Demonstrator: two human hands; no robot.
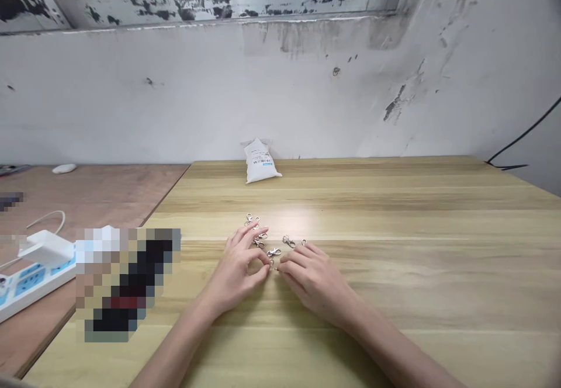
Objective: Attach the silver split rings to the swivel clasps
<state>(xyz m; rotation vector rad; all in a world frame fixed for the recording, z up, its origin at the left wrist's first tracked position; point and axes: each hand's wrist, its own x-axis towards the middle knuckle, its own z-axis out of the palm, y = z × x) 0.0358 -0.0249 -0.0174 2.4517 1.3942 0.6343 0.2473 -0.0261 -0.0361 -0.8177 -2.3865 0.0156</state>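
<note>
Resting on the wooden table (394, 248), our left hand (239, 268) and right hand (309, 277) meet at the fingertips, right by the little metal clips (262, 237). Our fingers are bent, but we cannot tell if they pinch a clip. A white bag (259, 161) sits far back.

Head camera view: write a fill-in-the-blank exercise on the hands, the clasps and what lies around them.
1. The small silver metal clasps lie scattered on the light ____ table.
2. The left hand and the right hand rest with fingertips nearly touching, right by the ____.
3. The white soft pouch stands at the table's far edge by the ____.
4. The white and blue power strip lies on the person's ____ side.
Missing words: wooden; clasps; wall; left.
</note>
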